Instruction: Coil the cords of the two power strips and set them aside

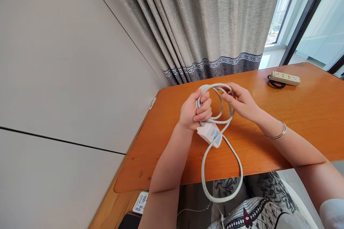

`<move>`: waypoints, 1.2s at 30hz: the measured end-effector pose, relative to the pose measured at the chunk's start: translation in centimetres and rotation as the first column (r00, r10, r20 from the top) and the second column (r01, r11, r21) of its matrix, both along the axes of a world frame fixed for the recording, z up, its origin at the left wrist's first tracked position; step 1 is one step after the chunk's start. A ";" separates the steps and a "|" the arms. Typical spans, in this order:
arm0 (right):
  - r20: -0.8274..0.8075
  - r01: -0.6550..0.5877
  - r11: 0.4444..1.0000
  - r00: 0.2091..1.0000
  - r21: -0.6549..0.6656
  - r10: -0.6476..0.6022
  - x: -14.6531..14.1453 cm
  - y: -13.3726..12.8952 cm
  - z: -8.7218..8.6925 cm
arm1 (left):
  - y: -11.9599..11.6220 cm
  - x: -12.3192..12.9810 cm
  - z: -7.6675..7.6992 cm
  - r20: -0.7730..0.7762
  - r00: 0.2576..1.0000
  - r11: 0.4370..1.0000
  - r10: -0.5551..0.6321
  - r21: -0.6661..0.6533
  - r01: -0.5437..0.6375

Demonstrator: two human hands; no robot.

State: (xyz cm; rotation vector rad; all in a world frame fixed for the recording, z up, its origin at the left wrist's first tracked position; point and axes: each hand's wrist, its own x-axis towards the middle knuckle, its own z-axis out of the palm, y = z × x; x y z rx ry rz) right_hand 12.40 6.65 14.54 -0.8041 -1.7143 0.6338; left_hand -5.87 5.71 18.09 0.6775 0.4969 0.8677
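A thick white power cord (222,199) is wound into loops above the table. My left hand (197,110) is closed around the gathered strands on the coil's left side. Just below that hand hangs a white block (209,133) with light blue markings, the cord crossing in front of it. At the upper right of the coil, the thumb and fingers of my right hand (240,103) close about the loop; some of its fingertips are behind the cord. One long loop droops past the table's near edge over my lap.
The wooden table (161,146) stretches out ahead. At its far right lies a cream power strip (285,78) with a black cord. Grey curtains (215,25) hang behind. A white labelled box (140,202) and a dark object (129,222) are at lower left.
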 end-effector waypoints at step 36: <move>-0.481 -0.506 0.622 0.847 -0.597 0.227 2.3 1.6 1.3 | 0.1 1.7 -2.3 0.011 0.997 0.995 0.082 -0.058 -0.081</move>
